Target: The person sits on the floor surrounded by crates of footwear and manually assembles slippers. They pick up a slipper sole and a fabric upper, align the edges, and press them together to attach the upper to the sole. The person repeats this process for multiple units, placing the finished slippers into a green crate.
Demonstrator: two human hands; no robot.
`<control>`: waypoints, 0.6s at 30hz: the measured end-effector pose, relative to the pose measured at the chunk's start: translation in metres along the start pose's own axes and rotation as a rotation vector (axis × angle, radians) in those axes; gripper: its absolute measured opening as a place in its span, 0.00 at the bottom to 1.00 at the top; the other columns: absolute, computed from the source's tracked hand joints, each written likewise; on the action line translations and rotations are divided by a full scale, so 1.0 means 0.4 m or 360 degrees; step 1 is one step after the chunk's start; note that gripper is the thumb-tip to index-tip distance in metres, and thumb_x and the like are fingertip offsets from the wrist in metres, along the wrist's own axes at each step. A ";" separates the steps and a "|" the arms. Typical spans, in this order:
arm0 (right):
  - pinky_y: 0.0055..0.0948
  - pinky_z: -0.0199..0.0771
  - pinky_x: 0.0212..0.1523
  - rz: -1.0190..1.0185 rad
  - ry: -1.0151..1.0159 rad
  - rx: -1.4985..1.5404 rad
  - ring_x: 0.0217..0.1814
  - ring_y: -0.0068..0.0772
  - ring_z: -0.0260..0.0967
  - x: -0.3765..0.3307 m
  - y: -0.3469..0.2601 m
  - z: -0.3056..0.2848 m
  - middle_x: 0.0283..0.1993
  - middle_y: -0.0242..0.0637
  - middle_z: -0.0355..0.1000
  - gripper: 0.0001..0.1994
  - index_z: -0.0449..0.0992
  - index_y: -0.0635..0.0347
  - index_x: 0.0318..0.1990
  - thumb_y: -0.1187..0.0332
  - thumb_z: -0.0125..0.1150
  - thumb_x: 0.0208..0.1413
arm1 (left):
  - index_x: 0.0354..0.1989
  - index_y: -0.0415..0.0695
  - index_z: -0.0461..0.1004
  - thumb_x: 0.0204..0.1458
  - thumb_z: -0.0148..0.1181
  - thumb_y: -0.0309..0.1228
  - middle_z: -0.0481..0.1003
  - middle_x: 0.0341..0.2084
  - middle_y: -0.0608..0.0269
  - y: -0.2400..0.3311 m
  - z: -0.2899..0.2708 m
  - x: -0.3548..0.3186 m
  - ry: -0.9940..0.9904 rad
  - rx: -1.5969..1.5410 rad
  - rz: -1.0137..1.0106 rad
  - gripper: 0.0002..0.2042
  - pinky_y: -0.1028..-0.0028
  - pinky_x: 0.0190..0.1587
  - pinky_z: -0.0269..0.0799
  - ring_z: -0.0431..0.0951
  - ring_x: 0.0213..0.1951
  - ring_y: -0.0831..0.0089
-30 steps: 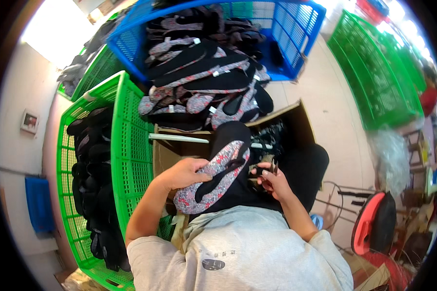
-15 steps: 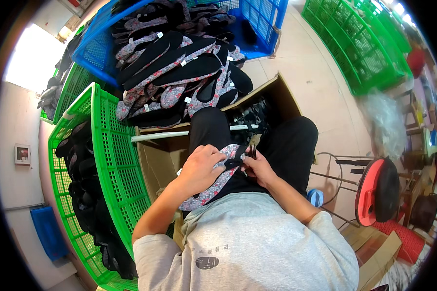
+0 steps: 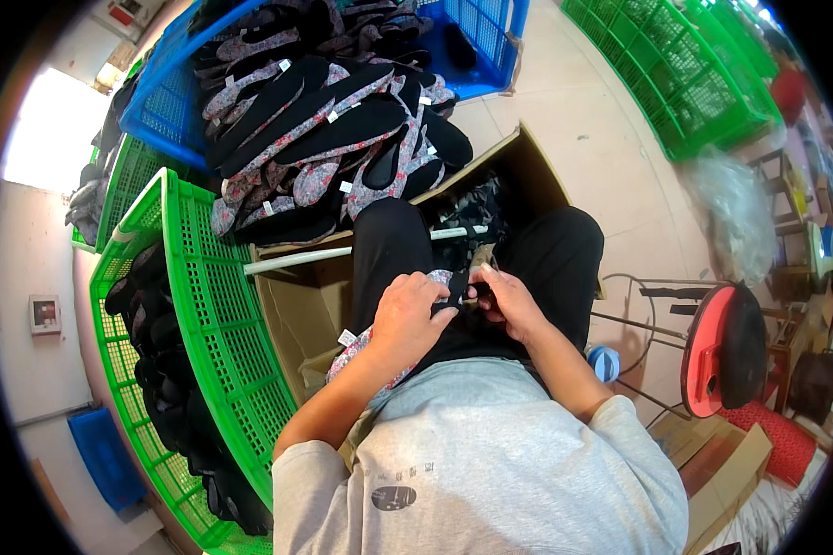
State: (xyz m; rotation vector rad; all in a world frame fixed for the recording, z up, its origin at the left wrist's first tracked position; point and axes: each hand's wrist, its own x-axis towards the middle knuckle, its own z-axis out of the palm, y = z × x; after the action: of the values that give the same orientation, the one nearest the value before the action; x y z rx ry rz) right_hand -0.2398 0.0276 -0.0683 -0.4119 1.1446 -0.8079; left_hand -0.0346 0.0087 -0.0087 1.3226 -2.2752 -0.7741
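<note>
My left hand (image 3: 409,310) is closed on a floral cloth slipper (image 3: 350,353) with black parts, held over my lap. The slipper's grey and red floral side and a white tag show under my left wrist. At its far end, black cloth reaches toward my right hand (image 3: 511,301). The right fingers are pinched together beside that end. What they hold is mostly hidden, and I cannot make it out. Ahead of my knees lies a heap of similar slippers (image 3: 342,139), with black soles, floral edges and small white tags.
An open cardboard box (image 3: 546,171) sits between my legs, a white rod (image 3: 296,263) across it. Left stands a green crate (image 3: 217,314) of black slippers; a blue crate (image 3: 477,79) is behind the heap. A red and black stool (image 3: 713,351) stands right, green crates (image 3: 666,83) far right.
My right hand has turned and its fingers have closed in; the dark pointed tool seen in it before is no longer plain. My left hand has shifted right and covers more of the slipper.
</note>
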 end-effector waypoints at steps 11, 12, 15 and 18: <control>0.15 0.55 0.20 -0.0254 -0.0052 0.0261 0.20 0.14 0.58 0.016 0.002 0.016 0.28 0.25 0.71 0.07 0.74 0.52 0.38 0.68 0.67 0.56 | 0.37 0.43 0.76 0.37 0.72 0.27 0.75 0.33 0.61 -0.012 0.015 0.005 0.0121 -0.0062 0.0123 0.16 0.63 0.43 0.70 0.74 0.39 0.59; 0.16 0.55 0.21 -0.0259 -0.0107 0.0304 0.21 0.15 0.59 0.008 -0.004 0.015 0.29 0.27 0.72 0.08 0.74 0.54 0.40 0.71 0.67 0.55 | 0.38 0.44 0.76 0.37 0.72 0.27 0.75 0.33 0.61 -0.009 0.011 0.004 0.0116 -0.0102 0.0051 0.17 0.63 0.44 0.70 0.74 0.39 0.59; 0.17 0.55 0.21 -0.0507 -0.0279 0.0389 0.21 0.16 0.59 -0.006 0.004 0.009 0.32 0.30 0.74 0.07 0.76 0.57 0.40 0.73 0.67 0.55 | 0.38 0.44 0.76 0.37 0.72 0.26 0.74 0.33 0.62 0.003 0.007 0.004 0.0105 -0.0184 -0.0067 0.17 0.64 0.43 0.70 0.74 0.39 0.60; 0.15 0.54 0.24 -0.0718 -0.0610 0.0192 0.25 0.12 0.59 -0.006 0.007 -0.012 0.38 0.28 0.75 0.02 0.78 0.60 0.38 0.75 0.64 0.58 | 0.35 0.44 0.77 0.37 0.72 0.26 0.74 0.32 0.62 -0.004 0.011 0.011 0.0140 -0.0162 0.0077 0.14 0.64 0.41 0.70 0.74 0.38 0.60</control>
State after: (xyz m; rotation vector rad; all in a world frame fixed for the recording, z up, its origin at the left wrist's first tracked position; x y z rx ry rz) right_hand -0.2437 0.0317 -0.0705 -0.7045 0.6466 -1.1267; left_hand -0.0383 0.0052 -0.0129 1.2267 -2.1615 -0.7883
